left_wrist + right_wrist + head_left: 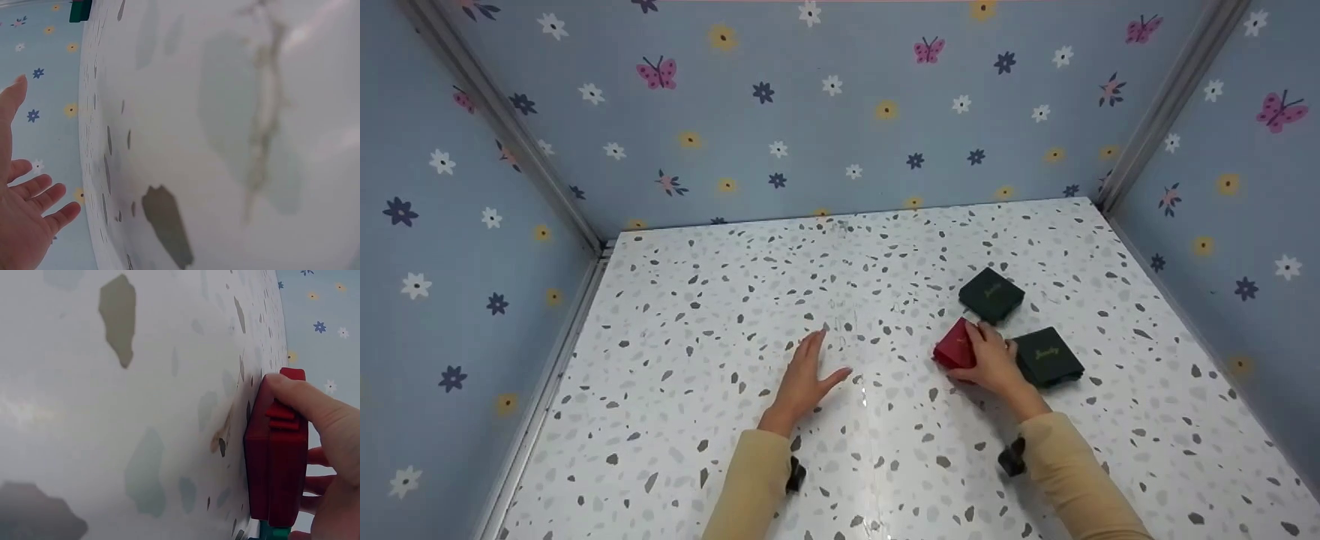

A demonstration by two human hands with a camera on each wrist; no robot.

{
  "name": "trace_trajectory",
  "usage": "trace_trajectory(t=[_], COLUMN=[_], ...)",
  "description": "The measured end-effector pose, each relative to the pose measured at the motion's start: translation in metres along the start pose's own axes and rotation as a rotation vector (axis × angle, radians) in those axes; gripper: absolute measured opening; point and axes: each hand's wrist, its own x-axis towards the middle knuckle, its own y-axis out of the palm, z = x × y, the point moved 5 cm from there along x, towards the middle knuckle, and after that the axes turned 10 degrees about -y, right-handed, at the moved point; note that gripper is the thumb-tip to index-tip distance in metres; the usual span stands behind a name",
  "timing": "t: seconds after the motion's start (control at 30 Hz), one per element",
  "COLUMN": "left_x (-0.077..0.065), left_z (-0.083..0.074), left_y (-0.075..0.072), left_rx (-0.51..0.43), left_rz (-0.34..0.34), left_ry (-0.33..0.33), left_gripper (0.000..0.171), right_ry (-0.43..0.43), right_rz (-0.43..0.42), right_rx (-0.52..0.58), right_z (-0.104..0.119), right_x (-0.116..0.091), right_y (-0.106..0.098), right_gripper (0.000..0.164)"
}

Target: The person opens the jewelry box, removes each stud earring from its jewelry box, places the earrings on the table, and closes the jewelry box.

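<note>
The surface [697,315] lies under both hands and gives room to work low and level. Well to the left of the right hand [996,366], the left hand [801,381] is spread, thumb well away from its fingers, holding nothing; from there it could help steady from the left. Just ahead of the right hand lies the far dark box [991,295], and just to its right the near dark box [1050,356], so any lift should go up cleanly before swinging, lest either be nudged. The red box [955,346] is within the right hand, pinched between thumb and fingers; whether it bears on the surface I cannot tell. An even, light squeeze should suit it. Beside the thumb [304,396] is a red tab [284,417], best not snagged.
</note>
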Motion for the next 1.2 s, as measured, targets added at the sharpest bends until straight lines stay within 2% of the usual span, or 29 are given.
trace_trajectory(t=[0.3, 0.5, 0.83, 1.2], left_x=[0.000, 0.000, -0.001, -0.003], left_z=[-0.001, -0.003, -0.003, -0.007], left_y=[0.002, 0.002, 0.004, 0.012], left_rx=[0.006, 0.012, 0.031, 0.009], left_rz=[0.021, 0.019, 0.019, 0.109], left_ry=[-0.017, -0.008, 0.004, -0.019], left_gripper=[0.083, 0.084, 0.083, 0.085], right_ry=[-0.007, -0.056, -0.133, -0.148], right_rz=[0.002, -0.030, -0.020, 0.013], right_rx=[0.004, -0.016, -0.045, -0.044], right_z=[0.000, 0.001, 0.006, 0.017], right_x=[0.002, 0.003, 0.001, 0.000], right_y=[0.000, 0.001, 0.003, 0.009], right_gripper=[0.097, 0.095, 0.093, 0.092])
